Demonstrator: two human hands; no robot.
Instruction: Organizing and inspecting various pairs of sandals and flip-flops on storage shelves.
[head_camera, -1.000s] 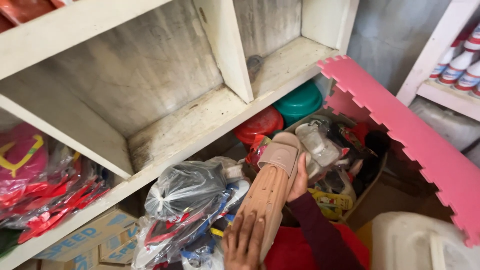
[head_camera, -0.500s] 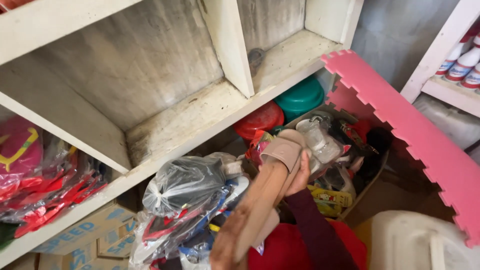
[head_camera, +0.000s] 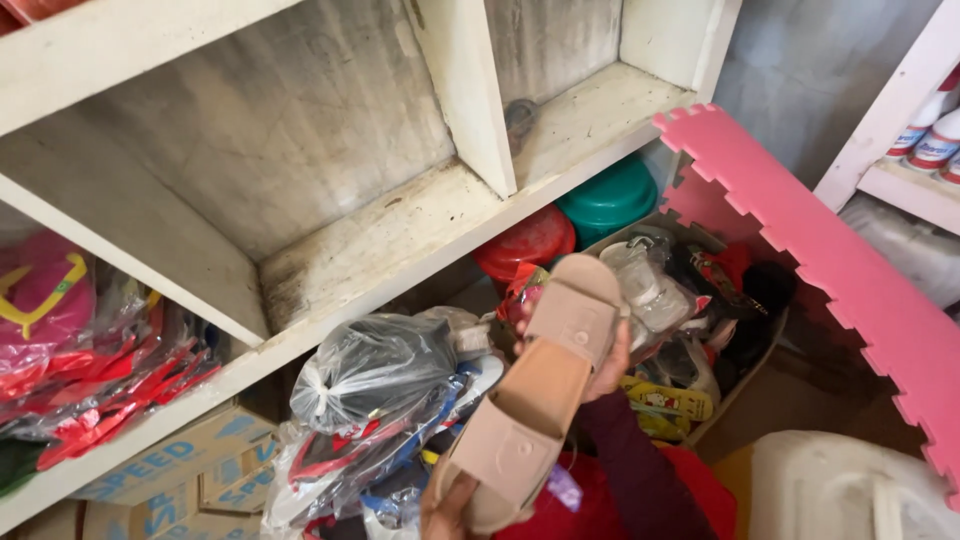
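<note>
Both hands grip one beige sandal (head_camera: 535, 395), held tilted in front of the wooden shelf (head_camera: 400, 215). The right hand (head_camera: 605, 365) clasps the sandal's upper end from behind, fingers curled around its edge. The left hand (head_camera: 445, 505) grips the lower end at the bottom of the view.

Containers, located relative to the shelf:
- Below the shelf, right: a cardboard box (head_camera: 740, 375) holding bagged shoes and mixed packets in clear wrap.
- Below the shelf, behind the box: a red tub (head_camera: 525, 240) and a green tub (head_camera: 610, 195); contents cannot be seen.
- Below the shelf, centre: a knotted clear plastic bag (head_camera: 375, 365) lying on bagged red and blue sandals.
- Below the shelf, left: brown cartons (head_camera: 180, 465) with blue lettering.
- Left compartment: red packets (head_camera: 90, 385) in clear wrap.
- Right of the shelf: a pink foam mat (head_camera: 830, 270) with toothed edges, leaning above a white canister (head_camera: 845, 490).
</note>
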